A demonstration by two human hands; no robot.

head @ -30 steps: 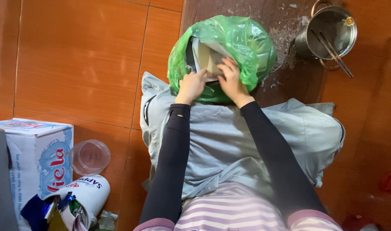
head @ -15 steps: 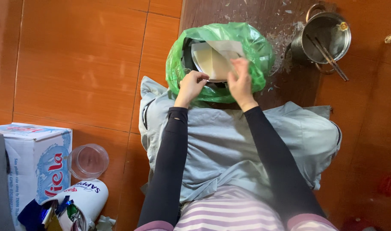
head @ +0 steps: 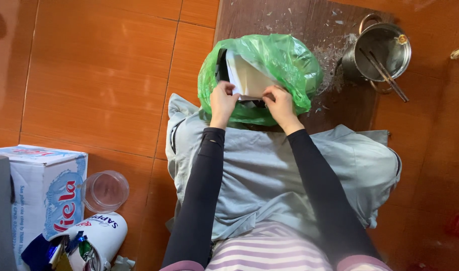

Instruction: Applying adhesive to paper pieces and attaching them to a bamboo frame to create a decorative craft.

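Both hands pinching the near edge of a pale sheet of paper (head: 247, 78) inside a green plastic bag (head: 284, 60) lining a container on the floor. Left hand (head: 223, 100) and right hand (head: 280, 103) with fingers closed on that edge. Likely light, thin, easily creased or torn; best held at the edge, well spread. Steel pot (head: 382, 50) near, apart.

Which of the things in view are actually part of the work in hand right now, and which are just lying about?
In hand:
left hand and right hand, both gripping the pale sheet
green plastic bag around it
grey cloth over the lap

Lying about:
metal pot with chopsticks
clear plastic lid
cardboard box
white container
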